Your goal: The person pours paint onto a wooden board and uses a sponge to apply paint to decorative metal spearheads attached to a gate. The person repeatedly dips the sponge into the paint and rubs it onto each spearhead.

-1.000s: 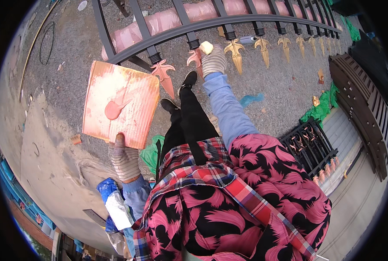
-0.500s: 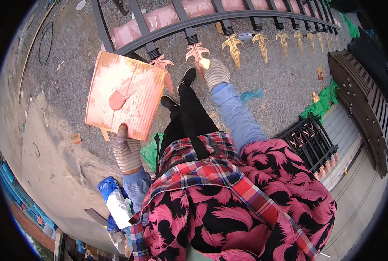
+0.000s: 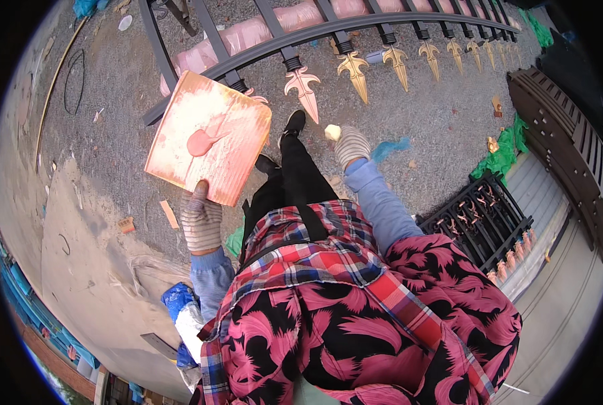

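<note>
My gloved left hand grips the lower edge of a square piece of cardboard, thumb on top. Pink paint is smeared over the cardboard, with a thick pink blob in its middle. In my gloved right hand a small pale yellow sponge is pinched between the fingers, apart from the fence. Closest to it is a pink spear-shaped finial on a black metal fence. Another pink finial lies mostly hidden behind the cardboard. Further right, the gold finials continue along the rail.
A pink wrapped roll lies under the fence bars. At right are a black rack with pink-tipped pieces, green plastic and stacked dark panels. Blue and white bags lie at lower left. My shoes stand near the fence.
My right hand has drawn back from the pink finial, sponge still in its fingers. The cardboard in my left hand has shifted right and now covers more of the leftmost finial.
</note>
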{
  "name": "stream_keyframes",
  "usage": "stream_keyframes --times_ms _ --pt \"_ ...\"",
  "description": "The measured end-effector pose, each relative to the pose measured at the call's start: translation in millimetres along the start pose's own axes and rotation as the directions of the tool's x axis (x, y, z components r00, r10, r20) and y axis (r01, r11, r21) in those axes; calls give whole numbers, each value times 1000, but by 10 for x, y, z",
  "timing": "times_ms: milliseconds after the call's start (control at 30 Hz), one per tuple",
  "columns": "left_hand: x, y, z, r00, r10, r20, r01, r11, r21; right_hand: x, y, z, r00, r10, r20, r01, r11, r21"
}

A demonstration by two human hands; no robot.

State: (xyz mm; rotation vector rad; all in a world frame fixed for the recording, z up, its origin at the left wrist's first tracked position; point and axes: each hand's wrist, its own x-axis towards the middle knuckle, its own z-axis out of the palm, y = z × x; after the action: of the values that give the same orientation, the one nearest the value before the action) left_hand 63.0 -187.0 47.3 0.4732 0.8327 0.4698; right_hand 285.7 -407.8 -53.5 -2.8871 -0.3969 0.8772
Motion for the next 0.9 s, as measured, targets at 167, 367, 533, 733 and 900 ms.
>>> stream_keyframes --times_ms 167,367,533,733,900 --pt "93 -87 161 988 -90 126 91 996 -2 -241 -199 -937 973 77 -220 17 917 399" --pt "231 -398 255 972 -154 178 155 988 5 -495 -713 -1131 895 -312 -318 440 735 516" --pt "274 -530 304 947 -224 230 219 975 49 -559 -1047 -882 781 -535 -321 608 768 200" --pt "237 -593 255 968 -178 179 168 983 71 -577 -1038 -914 819 -515 -255 544 838 55" --pt "160 -410 349 985 -141 104 145 989 -31 -499 -750 -895 870 -410 -273 471 855 218"
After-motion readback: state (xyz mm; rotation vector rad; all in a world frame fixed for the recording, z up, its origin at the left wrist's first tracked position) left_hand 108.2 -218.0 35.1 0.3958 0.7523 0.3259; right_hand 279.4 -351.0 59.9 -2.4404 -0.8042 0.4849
